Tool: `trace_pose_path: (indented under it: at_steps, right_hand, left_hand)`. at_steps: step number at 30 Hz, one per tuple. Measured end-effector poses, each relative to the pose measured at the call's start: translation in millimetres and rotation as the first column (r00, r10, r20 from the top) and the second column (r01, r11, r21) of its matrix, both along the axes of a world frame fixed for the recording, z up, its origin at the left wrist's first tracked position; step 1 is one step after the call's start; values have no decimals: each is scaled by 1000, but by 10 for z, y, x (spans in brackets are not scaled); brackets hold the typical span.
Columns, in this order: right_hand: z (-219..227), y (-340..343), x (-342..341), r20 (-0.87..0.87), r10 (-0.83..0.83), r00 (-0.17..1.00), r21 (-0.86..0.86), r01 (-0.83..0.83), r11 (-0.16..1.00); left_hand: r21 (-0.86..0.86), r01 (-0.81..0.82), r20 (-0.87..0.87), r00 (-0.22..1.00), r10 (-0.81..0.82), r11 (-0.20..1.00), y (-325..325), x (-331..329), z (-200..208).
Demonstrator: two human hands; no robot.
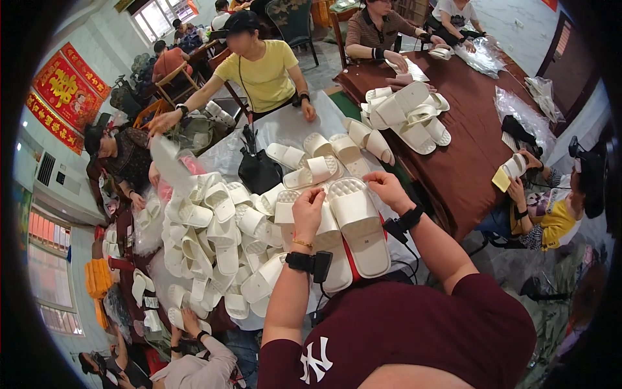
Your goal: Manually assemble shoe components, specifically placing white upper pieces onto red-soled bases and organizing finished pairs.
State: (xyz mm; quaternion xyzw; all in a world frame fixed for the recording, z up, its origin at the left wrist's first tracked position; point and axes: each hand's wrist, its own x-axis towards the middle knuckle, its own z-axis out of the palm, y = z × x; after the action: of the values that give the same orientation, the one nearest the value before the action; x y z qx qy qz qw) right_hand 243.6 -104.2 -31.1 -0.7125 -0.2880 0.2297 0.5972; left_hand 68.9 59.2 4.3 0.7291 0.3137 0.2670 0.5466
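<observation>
White slippers with quilted footbeds lie side by side in front of me, the nearest slipper (360, 220) with its sole end toward my chest. Left of it, a second slipper (334, 256) is partly covered by my left arm. My left hand (307, 212) is above these slippers, its thumb and fingertips pinched together; anything between them is too small to make out. Beyond the nearest slipper's far right end, my right hand (390, 190) has its fingers curled and thumb against the forefinger. Whatever it may hold cannot be made out. A red strip (352, 264) shows between the slippers.
A big heap of white slippers (220, 227) spreads to my left. More slippers (408, 113) are stacked on the brown-covered table (447, 168) at right. A black bag (259, 170) stands beyond the heap. A person in yellow (272, 71) reaches over it with a white slipper (170, 162); others work around.
</observation>
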Motion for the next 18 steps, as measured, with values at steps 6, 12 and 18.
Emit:
trace_pose_path:
  at_steps: [6, 12, 18]
  right_hand:
    - [92, 96, 23, 173, 276, 945, -172, -247, 954]
    - [120, 20, -18, 233, 200, 952, -217, -150, 965]
    - [334, 248, -155, 158, 111, 981, -36, -107, 994]
  left_hand:
    - [101, -27, -17, 999, 29, 994, 39, -81, -89]
    - [100, -38, 31, 999, 36, 994, -26, -78, -124]
    - [45, -10, 23, 1000, 9, 999, -26, -97, -97]
